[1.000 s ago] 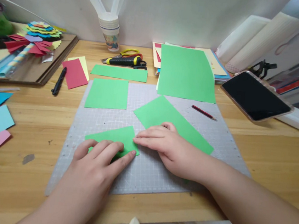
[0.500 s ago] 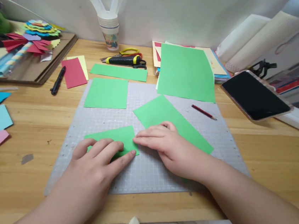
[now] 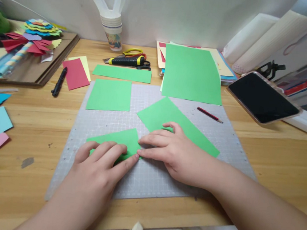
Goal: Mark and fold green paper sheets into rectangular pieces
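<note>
A small piece of green paper (image 3: 129,139) lies at a slant on the grey cutting mat (image 3: 80,180). My left hand (image 3: 102,168) holds it down against the mat, fingers bent over the top and thumb at its lower right corner. Part of the paper is hidden beneath that hand. From the right, my right hand (image 3: 170,149) reaches its fingertips to the paper's right edge, with thumb and fingers stretched out and apart. Its thumb tip meets the left thumb. Under and behind this hand is a longer green sheet (image 3: 167,112), lying diagonally.
Farther back lie a green square (image 3: 110,95), a green strip (image 3: 122,73), a cutter (image 3: 124,60) and scissors (image 3: 134,52). A pencil (image 3: 210,114) rests on the mat's right. A phone (image 3: 263,97) stands tilted at right; a large green sheet (image 3: 193,73) covers a paper stack.
My right thumb has moved up and left to the paper's corner by the left thumb, and the right fingers have spread. My left hand has stayed in place.
</note>
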The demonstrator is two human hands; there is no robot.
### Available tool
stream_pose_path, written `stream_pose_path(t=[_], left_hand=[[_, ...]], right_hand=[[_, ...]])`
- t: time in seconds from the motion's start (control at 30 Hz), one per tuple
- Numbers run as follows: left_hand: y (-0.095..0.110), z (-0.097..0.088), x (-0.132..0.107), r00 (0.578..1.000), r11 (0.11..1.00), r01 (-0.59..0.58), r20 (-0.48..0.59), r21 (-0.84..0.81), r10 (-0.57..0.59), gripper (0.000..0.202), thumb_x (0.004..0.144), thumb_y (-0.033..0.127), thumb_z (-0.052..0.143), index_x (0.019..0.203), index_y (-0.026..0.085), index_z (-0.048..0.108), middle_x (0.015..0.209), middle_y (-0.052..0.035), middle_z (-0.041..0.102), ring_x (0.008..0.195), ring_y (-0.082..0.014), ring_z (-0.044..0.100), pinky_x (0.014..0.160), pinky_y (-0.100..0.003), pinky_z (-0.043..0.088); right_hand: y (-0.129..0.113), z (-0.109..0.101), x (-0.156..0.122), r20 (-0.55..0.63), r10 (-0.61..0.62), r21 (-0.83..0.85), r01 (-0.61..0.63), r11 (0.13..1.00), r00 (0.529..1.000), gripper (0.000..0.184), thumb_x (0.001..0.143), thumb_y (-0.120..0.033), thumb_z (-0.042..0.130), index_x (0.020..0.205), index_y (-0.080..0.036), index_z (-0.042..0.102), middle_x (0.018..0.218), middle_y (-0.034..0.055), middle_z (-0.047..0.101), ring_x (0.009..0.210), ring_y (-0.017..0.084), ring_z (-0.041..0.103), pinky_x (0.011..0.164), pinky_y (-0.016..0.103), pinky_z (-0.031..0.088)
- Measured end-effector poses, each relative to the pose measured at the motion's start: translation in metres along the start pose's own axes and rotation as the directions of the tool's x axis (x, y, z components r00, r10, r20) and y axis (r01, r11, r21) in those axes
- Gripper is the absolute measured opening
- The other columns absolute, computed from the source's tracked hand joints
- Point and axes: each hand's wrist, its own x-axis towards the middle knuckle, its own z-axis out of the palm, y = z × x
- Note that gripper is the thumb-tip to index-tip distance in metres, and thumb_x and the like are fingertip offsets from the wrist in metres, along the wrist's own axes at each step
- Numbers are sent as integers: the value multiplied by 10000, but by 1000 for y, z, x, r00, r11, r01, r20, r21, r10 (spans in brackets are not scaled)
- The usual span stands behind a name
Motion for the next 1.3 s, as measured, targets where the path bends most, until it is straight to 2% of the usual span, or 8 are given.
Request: stream_pose_path(t=[0.3,0.53,0.73,0.8,0.97,1.13,1.23,1.3], left_hand=[[7,0,-2,995,994,-50,-85,94,58,338,933,158,431,1111,242,706,1100,-35,723,1013,-254,581,903,-430,298],[25,7,-8,992,993,87,-100,85,-79,300,963,283,472,1168,277,690,1156,-24,712,1099,-247,552,986,-421,270],[26,1,-24,986,979,129,-124,157,-110,343,961,243,416,1158,217,694,1135,-44,719,1092,-272,562,936,-434,331],[23,-1,-33,988,974,135,-100,182,-118,351,949,261,420,1188,201,671,1155,-51,712,1107,-291,567,937,-452,347],[10,-6,-60,999,963,45,8,264,-48,433,897,232,415,1290,157,581,1190,-103,690,1126,-331,577,932,-503,358],[-1,-8,-91,988,953,93,89,288,-124,529,867,200,437,1393,158,479,1202,-117,679,1176,-361,546,951,-543,347],[-4,-13,-103,979,944,117,123,310,-162,523,848,194,465,1368,168,511,1157,-107,683,1177,-373,528,959,-540,346],[-4,-20,-101,978,938,149,96,313,-187,450,845,205,465,1275,173,593,1113,-112,674,1137,-374,528,941,-534,354]], right_hand=[[-1,2,1,-22,10,11,-9,1000,1000,389,896,-12,471,1139,-228,685,1286,45,649,1186,216,549,1003,499,186],[-2,4,1,-30,13,-3,-13,1000,999,391,879,-2,469,1114,-227,686,1288,42,649,1191,215,547,993,495,182],[-2,5,1,-37,7,-22,-8,1000,999,405,869,5,468,1120,-235,677,1294,31,647,1194,209,550,989,494,173],[-3,4,1,-37,9,-17,-10,1000,999,407,865,11,464,1113,-232,677,1288,30,650,1190,207,554,989,493,172],[-4,5,0,-27,16,-25,-16,1000,1000,436,853,22,441,1111,-239,676,1298,27,643,1193,205,555,988,493,183],[-2,7,-1,-48,14,-29,-15,999,999,443,868,16,412,1103,-249,677,1296,32,641,1176,202,567,990,501,186],[-1,9,-1,-53,8,-31,-10,999,999,446,871,15,409,1104,-258,675,1294,32,642,1166,202,572,990,506,190],[-1,9,-1,-50,8,-33,-10,999,999,453,867,17,412,1110,-262,673,1299,31,637,1168,202,571,992,508,193]])
